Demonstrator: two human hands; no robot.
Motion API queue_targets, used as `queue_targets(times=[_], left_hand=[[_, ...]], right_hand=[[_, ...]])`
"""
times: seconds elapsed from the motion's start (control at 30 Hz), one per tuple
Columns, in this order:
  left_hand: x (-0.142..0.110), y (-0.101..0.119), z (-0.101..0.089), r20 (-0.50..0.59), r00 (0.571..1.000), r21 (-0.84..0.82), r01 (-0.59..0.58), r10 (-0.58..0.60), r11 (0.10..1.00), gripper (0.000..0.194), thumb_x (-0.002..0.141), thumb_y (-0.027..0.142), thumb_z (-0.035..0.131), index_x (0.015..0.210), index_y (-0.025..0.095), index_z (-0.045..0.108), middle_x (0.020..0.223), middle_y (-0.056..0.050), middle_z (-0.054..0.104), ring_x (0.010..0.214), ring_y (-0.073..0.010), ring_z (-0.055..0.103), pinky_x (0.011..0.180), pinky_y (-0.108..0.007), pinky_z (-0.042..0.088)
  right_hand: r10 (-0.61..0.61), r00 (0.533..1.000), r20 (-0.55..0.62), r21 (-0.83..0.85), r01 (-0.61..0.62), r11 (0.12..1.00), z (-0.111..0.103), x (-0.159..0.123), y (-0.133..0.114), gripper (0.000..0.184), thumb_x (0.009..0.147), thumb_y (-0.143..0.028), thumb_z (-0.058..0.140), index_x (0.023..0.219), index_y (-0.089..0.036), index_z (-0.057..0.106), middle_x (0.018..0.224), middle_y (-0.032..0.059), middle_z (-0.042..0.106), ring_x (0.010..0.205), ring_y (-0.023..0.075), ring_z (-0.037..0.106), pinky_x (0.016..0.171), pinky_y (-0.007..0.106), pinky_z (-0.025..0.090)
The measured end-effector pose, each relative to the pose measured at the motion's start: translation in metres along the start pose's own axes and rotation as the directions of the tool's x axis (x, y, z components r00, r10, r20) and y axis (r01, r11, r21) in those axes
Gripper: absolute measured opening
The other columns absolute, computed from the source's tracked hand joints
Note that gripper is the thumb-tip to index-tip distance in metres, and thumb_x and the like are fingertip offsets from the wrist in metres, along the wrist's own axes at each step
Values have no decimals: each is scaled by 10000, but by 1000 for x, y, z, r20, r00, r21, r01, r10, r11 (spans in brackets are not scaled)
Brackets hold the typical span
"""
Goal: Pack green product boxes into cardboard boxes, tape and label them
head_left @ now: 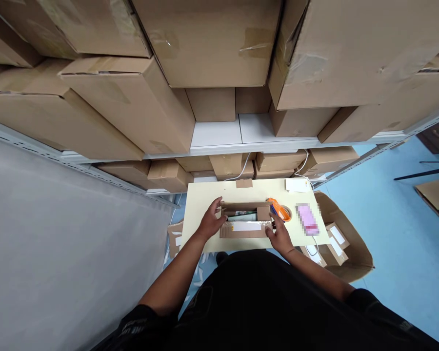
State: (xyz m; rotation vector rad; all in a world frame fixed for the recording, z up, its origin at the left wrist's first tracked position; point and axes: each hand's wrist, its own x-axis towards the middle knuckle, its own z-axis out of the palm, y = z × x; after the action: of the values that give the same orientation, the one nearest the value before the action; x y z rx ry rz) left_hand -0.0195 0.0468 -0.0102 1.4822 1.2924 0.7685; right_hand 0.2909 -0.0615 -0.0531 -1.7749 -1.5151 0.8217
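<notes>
A small open cardboard box (246, 230) with a white label on its front side stands on the pale yellow table. Inside lies something flat and whitish-green (243, 217); its kind is not clear. My left hand (212, 220) holds the box's left end, thumb near the front corner and fingers toward the back. At the right end, my right hand (279, 235) grips the box with thumb and fingers around the corner. Just behind the right hand sits an orange tape dispenser (276, 205) beside a roll of tape (287, 213), partly hidden by the hand and box.
On the pale table (205, 195) are a blurred pink object (307, 219) and a white slip (296, 185). A large carton (354, 243) holding several labelled parcels stands right. Shelves (219, 136) with stacked cartons rise behind; a grey wall (76, 234) is left.
</notes>
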Motion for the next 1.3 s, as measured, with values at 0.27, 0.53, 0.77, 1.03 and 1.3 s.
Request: queue_targets(times=[0.27,0.53,0.77,1.03,1.3], left_hand=[[-51,-21,10,29,977,479,-198,210,855,448,963,378,604,1388,236,618,1597,-99,467,1510,-307,389,1252,-530,357],[-57,-51,46,-149,978,326,-88,143,941,414,1046,385,460,1420,228,546,1491,-124,515,1443,-257,470,1223,-494,404],[-51,-49,55,-209,960,372,-97,185,923,366,1040,335,445,1369,205,542,1395,-136,535,1357,-251,534,1195,-472,434],[-59,-41,54,-146,982,499,-29,117,866,460,1038,357,449,1476,227,500,1526,-133,497,1435,-277,488,1192,-476,446],[-61,-52,55,-125,986,419,-48,110,907,510,1069,383,377,1551,226,434,1602,-132,419,1497,-270,412,1235,-486,388]], right_hand=[[-6,1000,-29,51,7,999,6,-2,3,533,943,-353,558,1454,-217,493,1287,151,630,953,246,639,876,446,574],[47,997,-68,17,-46,999,-8,-4,20,489,928,-433,565,1366,-215,550,1282,133,644,1019,259,649,840,419,567],[212,977,9,-618,-161,770,-35,53,40,340,923,-358,524,1144,-161,690,1166,167,694,1119,316,605,924,408,454],[423,904,70,-781,-214,587,-7,74,51,318,973,-323,482,1073,-154,733,1055,198,711,1213,361,533,890,446,405],[173,983,-53,-332,-181,926,-79,58,23,264,783,-428,576,774,-189,688,794,86,648,894,282,598,777,361,455]])
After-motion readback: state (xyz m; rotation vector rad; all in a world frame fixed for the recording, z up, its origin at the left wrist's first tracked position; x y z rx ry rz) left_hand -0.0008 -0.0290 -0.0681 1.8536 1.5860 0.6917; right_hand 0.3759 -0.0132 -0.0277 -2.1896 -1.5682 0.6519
